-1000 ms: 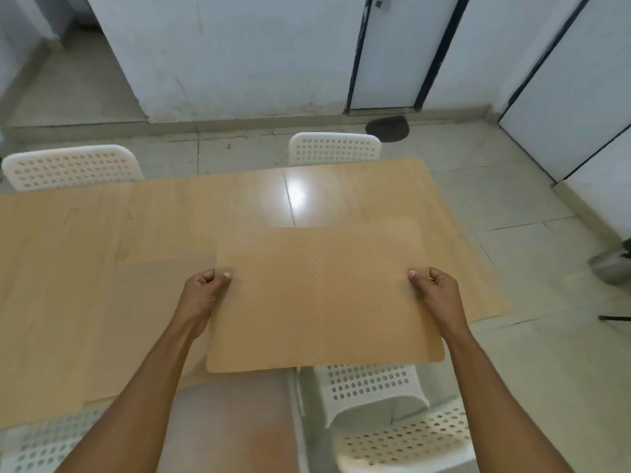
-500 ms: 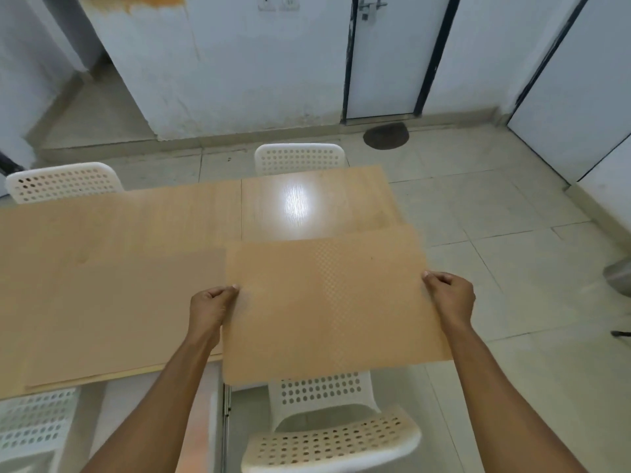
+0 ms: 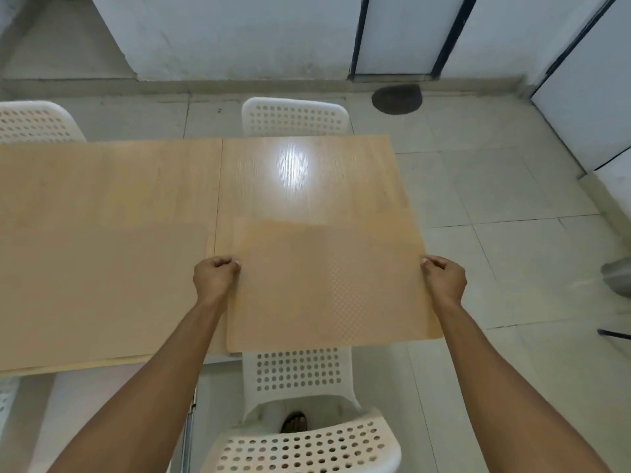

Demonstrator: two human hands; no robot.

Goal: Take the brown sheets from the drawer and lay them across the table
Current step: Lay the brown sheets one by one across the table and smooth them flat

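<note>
Here a brown sheet (image 3: 327, 285) spans left hand (image 3: 214, 278) to right hand (image 3: 444, 278).

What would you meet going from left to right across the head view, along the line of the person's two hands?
Brown sheet lying on the table → left hand → held brown sheet → right hand → tiled floor → grey object at the edge.
</note>
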